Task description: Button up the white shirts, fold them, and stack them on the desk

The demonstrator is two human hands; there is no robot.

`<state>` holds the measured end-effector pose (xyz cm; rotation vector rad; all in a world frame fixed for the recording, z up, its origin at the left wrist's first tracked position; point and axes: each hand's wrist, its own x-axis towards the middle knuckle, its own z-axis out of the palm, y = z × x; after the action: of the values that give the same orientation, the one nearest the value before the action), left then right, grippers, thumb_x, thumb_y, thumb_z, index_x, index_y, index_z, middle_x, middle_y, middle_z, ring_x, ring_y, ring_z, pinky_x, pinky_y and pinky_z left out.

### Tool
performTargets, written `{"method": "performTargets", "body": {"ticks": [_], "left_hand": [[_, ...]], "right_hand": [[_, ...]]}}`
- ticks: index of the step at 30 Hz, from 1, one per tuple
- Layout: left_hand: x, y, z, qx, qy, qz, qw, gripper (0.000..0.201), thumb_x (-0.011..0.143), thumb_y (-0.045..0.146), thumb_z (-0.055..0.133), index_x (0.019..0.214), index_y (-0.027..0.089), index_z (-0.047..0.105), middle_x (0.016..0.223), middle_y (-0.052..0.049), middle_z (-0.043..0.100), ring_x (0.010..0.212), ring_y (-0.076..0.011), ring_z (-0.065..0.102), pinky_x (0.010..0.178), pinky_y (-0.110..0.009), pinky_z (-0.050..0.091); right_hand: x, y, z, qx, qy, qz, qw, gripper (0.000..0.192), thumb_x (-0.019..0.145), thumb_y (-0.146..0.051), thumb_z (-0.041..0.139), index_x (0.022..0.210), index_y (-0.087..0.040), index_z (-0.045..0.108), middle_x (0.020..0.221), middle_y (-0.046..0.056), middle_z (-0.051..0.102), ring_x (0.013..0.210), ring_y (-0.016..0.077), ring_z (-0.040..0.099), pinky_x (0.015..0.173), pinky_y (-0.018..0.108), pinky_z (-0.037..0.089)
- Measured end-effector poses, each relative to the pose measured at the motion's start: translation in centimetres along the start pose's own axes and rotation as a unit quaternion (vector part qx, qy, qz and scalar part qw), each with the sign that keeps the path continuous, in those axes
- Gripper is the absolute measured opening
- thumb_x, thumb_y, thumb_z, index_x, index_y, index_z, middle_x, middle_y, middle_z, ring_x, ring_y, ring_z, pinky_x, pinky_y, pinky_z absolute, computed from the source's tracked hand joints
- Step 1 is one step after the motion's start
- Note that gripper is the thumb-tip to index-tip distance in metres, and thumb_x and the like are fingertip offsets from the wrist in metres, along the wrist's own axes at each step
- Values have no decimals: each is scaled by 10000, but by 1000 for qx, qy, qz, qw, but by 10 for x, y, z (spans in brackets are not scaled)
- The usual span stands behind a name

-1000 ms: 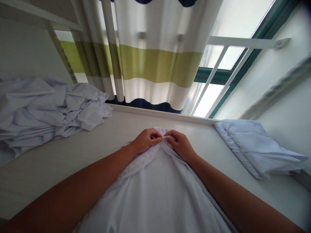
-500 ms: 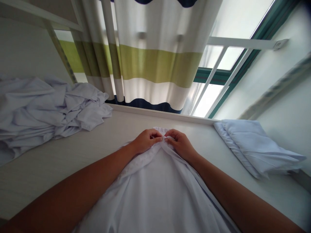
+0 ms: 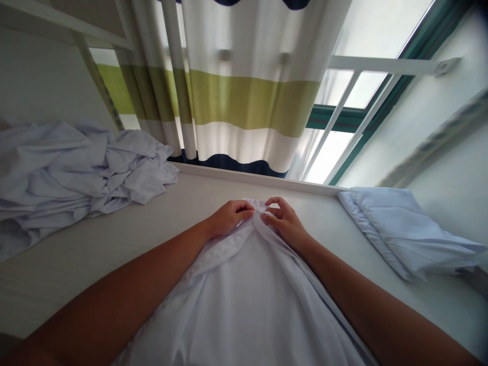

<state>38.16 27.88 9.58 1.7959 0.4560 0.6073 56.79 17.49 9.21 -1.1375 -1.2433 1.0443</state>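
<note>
A white shirt lies spread in front of me, its collar end pointing away and its two front edges meeting near the top. At the neck, my left hand pinches the left front edge between thumb and fingers. Just to its right, my right hand has its thumb and a finger at the right front edge, with the index finger lifted off the cloth. Between the fingertips is a small spot that may be a button; it is too small to be sure. Parts of the collar are hidden behind the fingers.
On the left lies a crumpled heap of white cloth. A folded white garment rests at the right on the pale board surface. Beyond the raised board edge are a striped curtain, white rails and a green-framed window.
My right hand has drawn slightly back to the right, and its index finger has risen from the cloth. The left hand has stayed nearly in place.
</note>
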Motion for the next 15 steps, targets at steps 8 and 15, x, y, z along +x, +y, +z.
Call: {"method": "performTargets", "body": {"ticks": [8, 15], "left_hand": [[0, 1, 2, -2, 14, 2, 1000, 299, 877, 436, 608, 840, 141, 638, 722, 25, 526, 698, -122, 448, 677, -250, 364], [-1, 2, 2, 11, 0, 10, 1000, 320, 873, 462, 602, 845, 147, 650, 740, 21, 537, 691, -122, 450, 667, -250, 357]], "right_hand": [[5, 7, -2, 66, 10, -13, 998, 403, 763, -346, 789, 988, -264, 466, 657, -63, 636, 491, 95, 477, 461, 202, 315], [3, 7, -1, 55, 18, -8, 998, 410, 747, -362, 814, 951, -266, 472, 660, -56, 648, 481, 95, 473, 437, 198, 306]]}}
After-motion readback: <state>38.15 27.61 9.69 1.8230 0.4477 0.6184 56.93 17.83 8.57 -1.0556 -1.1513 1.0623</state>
